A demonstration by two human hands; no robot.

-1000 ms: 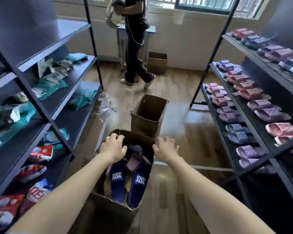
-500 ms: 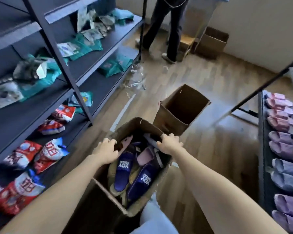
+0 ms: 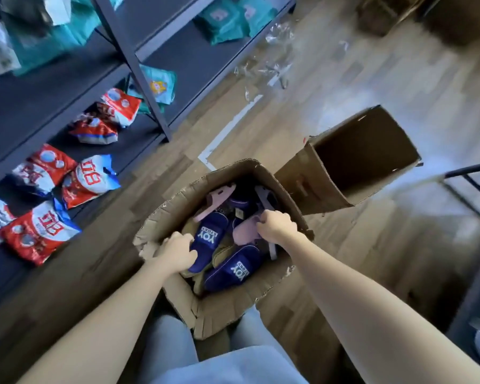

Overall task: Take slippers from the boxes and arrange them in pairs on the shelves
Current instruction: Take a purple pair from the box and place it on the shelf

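Observation:
A torn cardboard box stands on the floor between my knees, full of slippers. Two dark blue slippers marked YOY lie in it, one upper left and one lower right. A pale pink slipper sticks up at the back, and tan ones lie beneath. My left hand reaches into the box, fingers curled on the left blue slipper's edge. My right hand grips a lilac slipper inside the box.
A second open cardboard box lies tipped beyond the first. The dark shelf unit on the left holds red snack bags and teal packets. Crumpled clear plastic lies on the wood floor. A black rack leg stands at right.
My head has tilted down toward the box. Both hands have moved from the box rim down among the slippers, and the right hand has taken hold of the lilac slipper.

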